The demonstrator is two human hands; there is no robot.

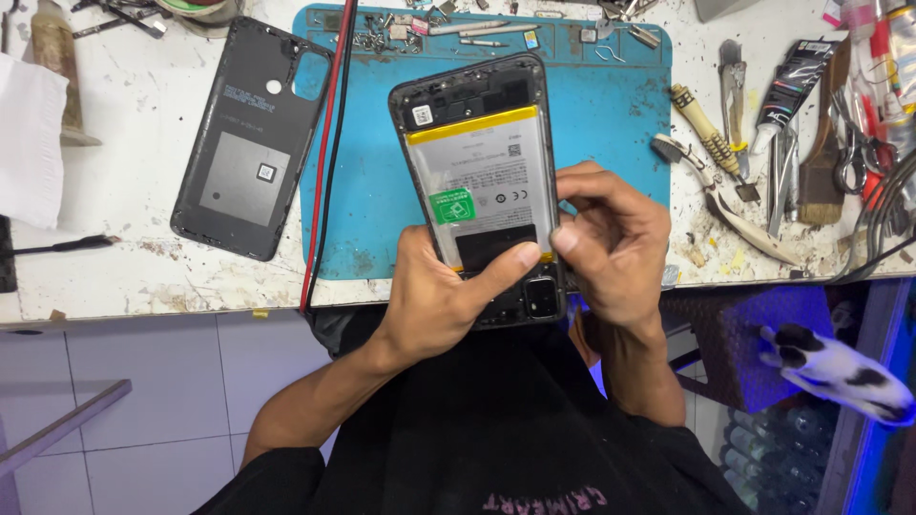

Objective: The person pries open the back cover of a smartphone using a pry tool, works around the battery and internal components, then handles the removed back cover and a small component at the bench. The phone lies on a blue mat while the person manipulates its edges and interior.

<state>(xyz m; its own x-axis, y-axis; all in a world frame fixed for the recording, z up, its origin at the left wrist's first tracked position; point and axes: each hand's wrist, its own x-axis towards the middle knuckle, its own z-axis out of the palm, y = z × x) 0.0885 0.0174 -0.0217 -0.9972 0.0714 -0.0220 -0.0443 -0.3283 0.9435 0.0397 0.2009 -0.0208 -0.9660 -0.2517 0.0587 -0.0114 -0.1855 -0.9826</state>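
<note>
The opened phone is held up over the near edge of the blue mat, back cover off, showing a pale battery with a yellow top edge, a green sticker and a dark lower patch. The left hand grips its near end, thumb pressed flat on the battery. The right hand pinches its right edge with curled fingers; the black back cover lies on the bench to the left.

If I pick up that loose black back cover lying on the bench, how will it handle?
The back cover is likely light and a bit bendy, being a thin empty shell. It probably slides easily on the white bench. Its camera cutout may make that corner weaker.
</note>
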